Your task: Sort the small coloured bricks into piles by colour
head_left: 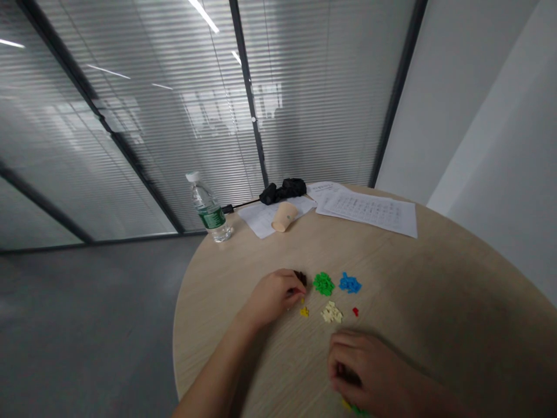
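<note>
My left hand is closed, its fingertips pinched together beside a pile of dark brown pieces. Whatever it may hold is hidden. Just below those fingertips lie a few small yellow pieces. To the right are heaps of green pieces and blue pieces, with cream pieces and a bit of red nearer me. Curled over the table's near part, my right hand has its fingers bent inward, their contents out of sight. Yellow and green pieces peek out beneath it.
On the round wooden table, a water bottle stands at the far left. A paper cup lies tipped on a sheet. Black cloth-like item and printed papers line the back edge, before a blinds-covered glass wall.
</note>
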`<state>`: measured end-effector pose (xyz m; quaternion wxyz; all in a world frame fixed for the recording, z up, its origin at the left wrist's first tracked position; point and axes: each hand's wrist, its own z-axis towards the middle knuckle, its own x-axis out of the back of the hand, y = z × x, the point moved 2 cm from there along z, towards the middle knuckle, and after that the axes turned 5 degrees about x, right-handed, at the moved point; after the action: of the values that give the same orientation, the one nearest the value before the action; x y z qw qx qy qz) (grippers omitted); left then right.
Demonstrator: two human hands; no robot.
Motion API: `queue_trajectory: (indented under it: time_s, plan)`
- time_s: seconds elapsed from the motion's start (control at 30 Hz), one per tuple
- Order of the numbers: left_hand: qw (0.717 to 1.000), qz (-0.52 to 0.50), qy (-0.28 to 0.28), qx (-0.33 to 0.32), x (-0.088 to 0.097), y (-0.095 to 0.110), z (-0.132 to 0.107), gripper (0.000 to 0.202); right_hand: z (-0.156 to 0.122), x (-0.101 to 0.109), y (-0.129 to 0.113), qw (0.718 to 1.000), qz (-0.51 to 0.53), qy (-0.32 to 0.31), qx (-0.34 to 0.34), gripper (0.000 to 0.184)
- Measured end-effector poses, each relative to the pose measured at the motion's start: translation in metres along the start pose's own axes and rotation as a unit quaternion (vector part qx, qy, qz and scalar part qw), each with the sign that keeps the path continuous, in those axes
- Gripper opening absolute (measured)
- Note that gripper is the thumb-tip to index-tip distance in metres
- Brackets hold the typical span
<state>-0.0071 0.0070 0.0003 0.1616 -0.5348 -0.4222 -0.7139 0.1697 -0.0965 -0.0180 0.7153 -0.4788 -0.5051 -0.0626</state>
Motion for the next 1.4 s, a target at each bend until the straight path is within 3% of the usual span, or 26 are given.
queue_trajectory:
  time_s: [0.13, 0.33, 0.53, 0.73, 0.9, 1.17, 1.4]
  plan:
    - [0.999, 0.027, -0.042, -0.018, -0.006, 0.003, 0.000, 0.014, 0.000, 0.004, 0.001, 0.999, 0.021, 0.012, -0.025, 0.006]
    - [0.997, 0.004, -0.061, -0.037, -0.007, 0.002, 0.000, 0.013, 0.001, 0.008, 0.005, 0.998, 0.034, 0.051, -0.010, 0.009]
    - [0.994, -0.096, -0.028, -0.034, 0.001, 0.011, -0.002, 0.015, 0.004, 0.013, 0.018, 0.987, 0.002, 0.159, -0.025, 0.013]
    - [0.976, -0.198, -0.037, -0.081, -0.008, 0.038, -0.004, 0.014, 0.002, 0.016, 0.027, 0.962, 0.036, 0.266, -0.046, 0.008]
    - [0.969, -0.188, -0.016, -0.157, -0.014, 0.049, -0.006, 0.016, 0.003, 0.014, 0.030, 0.944, 0.160, 0.277, -0.084, 0.006]
    - [0.971, -0.178, 0.033, -0.158, -0.007, 0.046, -0.004, 0.011, 0.005, 0.012, 0.033, 0.919, 0.263, 0.274, -0.101, 0.010]
    - [0.986, -0.109, -0.031, -0.123, 0.004, 0.032, -0.005, 0.007, 0.004, 0.012, 0.026, 0.935, 0.244, 0.247, -0.079, 0.014]
